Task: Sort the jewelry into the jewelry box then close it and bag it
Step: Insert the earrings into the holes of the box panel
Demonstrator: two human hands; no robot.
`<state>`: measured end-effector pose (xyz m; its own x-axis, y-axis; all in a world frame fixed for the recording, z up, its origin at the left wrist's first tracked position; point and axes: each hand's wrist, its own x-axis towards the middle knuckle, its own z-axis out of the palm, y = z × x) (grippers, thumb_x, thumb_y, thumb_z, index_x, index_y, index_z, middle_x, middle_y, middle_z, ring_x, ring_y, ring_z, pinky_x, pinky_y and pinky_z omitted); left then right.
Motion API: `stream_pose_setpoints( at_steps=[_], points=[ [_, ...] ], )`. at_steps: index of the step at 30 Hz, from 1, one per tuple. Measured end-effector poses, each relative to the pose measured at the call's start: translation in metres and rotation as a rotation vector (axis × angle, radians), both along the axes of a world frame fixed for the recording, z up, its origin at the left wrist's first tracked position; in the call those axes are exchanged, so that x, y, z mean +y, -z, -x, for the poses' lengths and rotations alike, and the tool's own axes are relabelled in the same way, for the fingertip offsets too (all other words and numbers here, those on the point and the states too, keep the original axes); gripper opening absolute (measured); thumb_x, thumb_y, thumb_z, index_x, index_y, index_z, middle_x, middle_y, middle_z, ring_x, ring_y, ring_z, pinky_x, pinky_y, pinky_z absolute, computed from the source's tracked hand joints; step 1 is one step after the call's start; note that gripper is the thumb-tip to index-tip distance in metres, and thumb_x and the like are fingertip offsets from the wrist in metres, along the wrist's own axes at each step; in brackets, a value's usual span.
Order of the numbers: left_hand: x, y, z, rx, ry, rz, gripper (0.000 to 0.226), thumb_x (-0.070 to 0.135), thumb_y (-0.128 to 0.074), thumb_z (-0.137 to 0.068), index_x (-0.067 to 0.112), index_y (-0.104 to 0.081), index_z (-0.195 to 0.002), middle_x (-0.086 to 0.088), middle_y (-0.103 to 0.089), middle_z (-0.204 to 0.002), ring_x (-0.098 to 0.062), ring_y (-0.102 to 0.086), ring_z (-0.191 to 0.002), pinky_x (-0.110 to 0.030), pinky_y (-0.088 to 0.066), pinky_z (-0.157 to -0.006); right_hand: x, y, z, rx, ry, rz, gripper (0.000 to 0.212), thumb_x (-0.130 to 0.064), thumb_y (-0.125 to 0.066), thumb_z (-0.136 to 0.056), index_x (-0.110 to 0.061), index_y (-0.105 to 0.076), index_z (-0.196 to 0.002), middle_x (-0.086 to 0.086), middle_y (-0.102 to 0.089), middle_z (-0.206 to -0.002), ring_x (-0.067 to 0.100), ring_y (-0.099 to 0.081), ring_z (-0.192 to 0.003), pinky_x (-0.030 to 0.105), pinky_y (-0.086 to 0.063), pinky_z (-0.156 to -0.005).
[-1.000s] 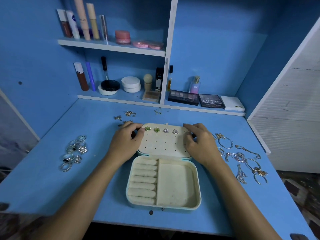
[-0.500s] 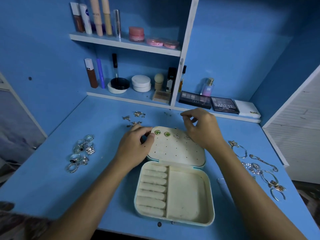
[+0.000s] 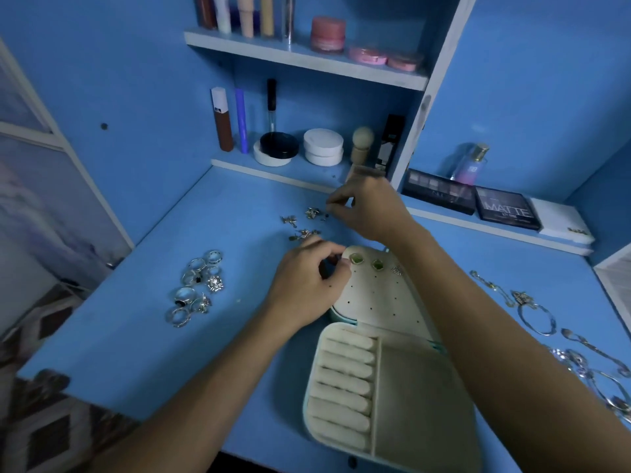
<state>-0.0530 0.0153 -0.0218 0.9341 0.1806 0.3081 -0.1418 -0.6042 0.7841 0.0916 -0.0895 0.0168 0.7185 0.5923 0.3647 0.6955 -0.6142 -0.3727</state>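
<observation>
1. Cream box lies open on the blue bench; its perforated lid carries two green studs and part of a silver one at its far edge.
2. Change: the right hand has left the lid's right edge and moved beyond the box to the loose earrings. Its grip is narrow, thumb and forefinger pinched; whether they hold an earring already cannot be told.
3. The left hand remains at the lid's left edge, fingers curled against it and steadying it.
4. Meaning: earring sorting is under way; the next piece is probably being picked up for a free lid hole.
5. Rings lie left of the box, bracelets right of it, all unsorted. The ring rolls and the open tray are empty. Closing and bagging remain.
</observation>
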Motion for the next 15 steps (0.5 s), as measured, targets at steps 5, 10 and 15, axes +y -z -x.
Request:
stream_pose_setpoints(
  at_steps=[5, 10, 15],
  points=[
    [0.000, 0.002, -0.002, -0.024, -0.004, -0.001, 0.023, 0.032, -0.059, -0.084, 0.016, -0.073, -0.093, 0.005, -0.063, -0.089, -0.009, -0.059, -0.083, -0.023, -0.046, -0.074, 0.017, -0.003, -0.006, 0.067, -0.008, 0.145, 0.015, -0.030, -0.074, -0.087, -0.021, -0.080, -0.097, -0.001, -0.072, -0.098, 0.022, -0.065, -0.092, 0.039, -0.055, -0.080],
    [0.001, 0.002, -0.003, -0.021, 0.001, 0.001, 0.019, 0.030, -0.059, -0.084, 0.017, -0.072, -0.089, 0.006, -0.062, -0.086, -0.009, -0.059, -0.081, -0.027, -0.047, -0.073, 0.025, 0.002, -0.005, 0.066, 0.019, 0.192, 0.014, -0.032, -0.073, -0.087, -0.027, -0.080, -0.097, -0.003, -0.071, -0.099, 0.022, -0.064, -0.096, 0.038, -0.055, -0.080],
    [0.001, 0.002, -0.003, -0.027, 0.001, 0.007, 0.017, 0.031, -0.059, -0.084, 0.018, -0.071, -0.086, 0.006, -0.060, -0.083, -0.010, -0.058, -0.079, -0.028, -0.046, -0.073, 0.031, 0.003, -0.002, 0.055, 0.112, 0.246, 0.015, -0.032, -0.066, -0.087, -0.031, -0.079, -0.096, -0.004, -0.074, -0.098, 0.022, -0.065, -0.096, 0.037, -0.057, -0.077]
  ],
)
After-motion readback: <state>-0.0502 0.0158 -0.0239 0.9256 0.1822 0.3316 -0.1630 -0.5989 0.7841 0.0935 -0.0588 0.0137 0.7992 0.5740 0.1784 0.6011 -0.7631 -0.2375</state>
